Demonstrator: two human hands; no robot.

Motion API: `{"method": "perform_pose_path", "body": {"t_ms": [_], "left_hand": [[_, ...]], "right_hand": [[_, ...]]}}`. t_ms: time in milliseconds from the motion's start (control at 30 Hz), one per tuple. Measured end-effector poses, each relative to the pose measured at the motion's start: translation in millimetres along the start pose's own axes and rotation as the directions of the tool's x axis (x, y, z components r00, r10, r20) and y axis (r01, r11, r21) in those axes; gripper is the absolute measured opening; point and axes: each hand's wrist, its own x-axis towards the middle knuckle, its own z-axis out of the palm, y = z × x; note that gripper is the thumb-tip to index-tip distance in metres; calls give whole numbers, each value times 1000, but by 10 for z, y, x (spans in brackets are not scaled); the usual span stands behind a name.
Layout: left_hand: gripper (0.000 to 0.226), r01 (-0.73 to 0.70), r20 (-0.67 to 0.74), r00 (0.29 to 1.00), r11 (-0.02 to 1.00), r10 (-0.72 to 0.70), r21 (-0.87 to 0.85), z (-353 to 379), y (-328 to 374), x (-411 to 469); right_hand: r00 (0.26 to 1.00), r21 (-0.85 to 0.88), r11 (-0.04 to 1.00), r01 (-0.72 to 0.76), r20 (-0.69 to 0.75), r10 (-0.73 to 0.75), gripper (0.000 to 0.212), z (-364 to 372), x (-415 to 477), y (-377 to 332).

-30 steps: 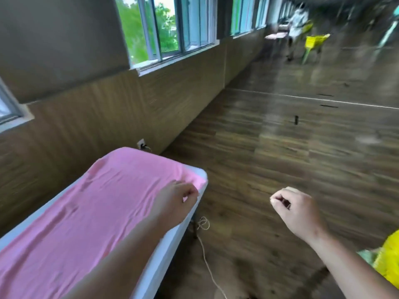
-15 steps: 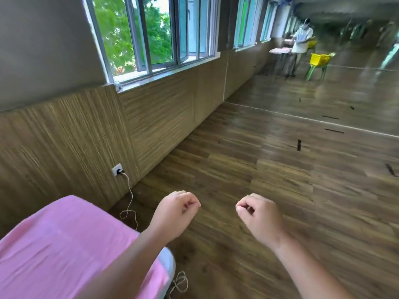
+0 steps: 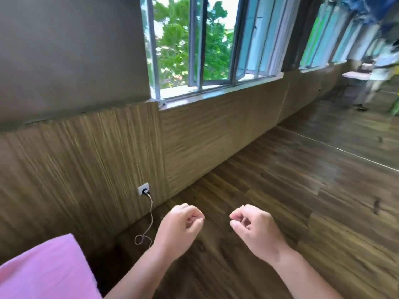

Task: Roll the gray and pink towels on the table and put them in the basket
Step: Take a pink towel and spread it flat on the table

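both hands have come off the pink towel (image 3: 43, 270) since a second ago and now hang over the wooden floor (image 3: 302, 212), near each other but apart. left hand (image 3: 179, 229) is curled loosely with fingers folded in, gripping nothing. right hand (image 3: 257, 231) is curled the same way, empty. pink towel lies flat at the lower left, away from both hands. a wall socket (image 3: 144, 188) with a cord (image 3: 149, 214) sits on the panelled wall.
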Motion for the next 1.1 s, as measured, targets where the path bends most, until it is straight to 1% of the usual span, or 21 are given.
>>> {"method": "perform_pose_path", "body": {"t_ms": [133, 200, 233, 300, 400, 467, 533, 633, 767, 833, 1000, 1033, 1100], "left_hand": [[11, 131, -131, 983, 991, -130, -2, 113, -214, 452], [11, 232, -223, 948, 973, -227, -4, 165, -289, 631], [11, 265, -246, 934, 964, -258, -5, 155, -293, 672], [11, 334, -295, 902, 942, -315, 16, 113, -314, 697], [11, 448, -383, 834, 892, -397, 52, -31, -363, 651], [11, 526, -465, 764, 849, -448, 45, -182, -441, 518], [13, 593, -521, 700, 804, -488, 45, -325, -521, 352], [10, 691, -627, 570, 723, -531, 16, -541, -645, -16], [8, 766, -736, 418, 642, -532, -29, -773, -796, -482], [10, 791, -764, 363, 610, -533, -49, -889, -896, -665], [12, 839, -803, 245, 533, -543, -105, -1116, -1054, -1062], [13, 848, -810, 209, 515, -548, -129, -1146, -1074, -1150], [13, 857, -817, 151, 486, -556, -172, -1161, -1090, -1273]], "right_hand": [[982, 2, 989, 147, 122, -146, 6, 135, 823, 336], [948, 16, 970, 241, 208, -239, 8, 203, 1266, 463], [939, 24, 965, 261, 227, -259, 9, 229, 1415, 477], [899, 66, 943, 326, 286, -331, 10, 337, 1735, 440], [810, 177, 887, 426, 362, -461, 13, 628, 2151, 242], [738, 246, 839, 485, 400, -544, 14, 894, 2295, -18], [679, 314, 806, 502, 435, -591, 13, 1160, 2343, -280], [529, 413, 709, 571, 476, -703, 13, 1595, 2290, -755], [332, 523, 585, 620, 501, -799, 8, 2061, 2153, -1321], [253, 556, 532, 639, 501, -828, 7, 2281, 2111, -1569], [70, 632, 440, 638, 521, -851, 10, 2785, 1928, -2132], [19, 650, 412, 639, 522, -853, 11, 2900, 1858, -2250], [-59, 681, 383, 624, 531, -846, 12, 3058, 1734, -2410]]}}
